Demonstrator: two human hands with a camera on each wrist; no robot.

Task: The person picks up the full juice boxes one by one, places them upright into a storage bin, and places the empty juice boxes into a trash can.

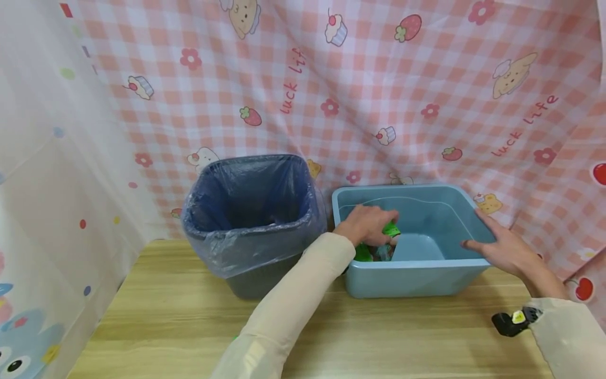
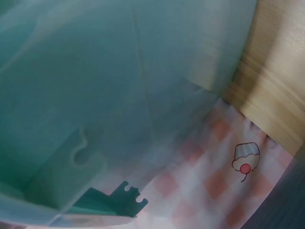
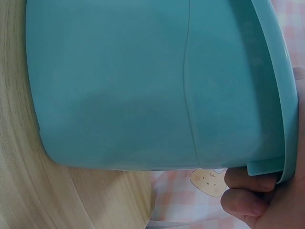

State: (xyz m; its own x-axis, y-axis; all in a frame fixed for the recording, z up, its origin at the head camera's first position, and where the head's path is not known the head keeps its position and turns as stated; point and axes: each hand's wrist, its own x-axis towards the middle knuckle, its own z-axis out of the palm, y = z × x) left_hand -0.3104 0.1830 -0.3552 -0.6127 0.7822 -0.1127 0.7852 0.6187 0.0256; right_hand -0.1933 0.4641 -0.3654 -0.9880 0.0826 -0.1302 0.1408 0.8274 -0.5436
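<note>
A blue-grey plastic tub [image 1: 416, 279] stands on the table. My left hand [image 1: 371, 226] reaches into its left end and pinches a green packet [image 1: 391, 229] between thumb and fingers. Beneath that hand lie more green packaging [image 1: 363, 253] and a clear, crumpled-looking piece, partly covered by the hand. At the right end my right hand [image 1: 513, 252] holds the tub's rim. In the right wrist view, its fingers [image 3: 245, 198] curl under the rim from outside. The left wrist view shows only the tub's wall [image 2: 95, 95] up close; the hand is not visible there.
Left of the tub stands a grey bin [image 1: 255, 279] lined with a clear plastic bag [image 1: 227, 252]; the left forearm passes in front of it. A wooden table [image 1: 156, 316] carries both. Pink checked cloth [image 1: 284, 79] hangs right behind them.
</note>
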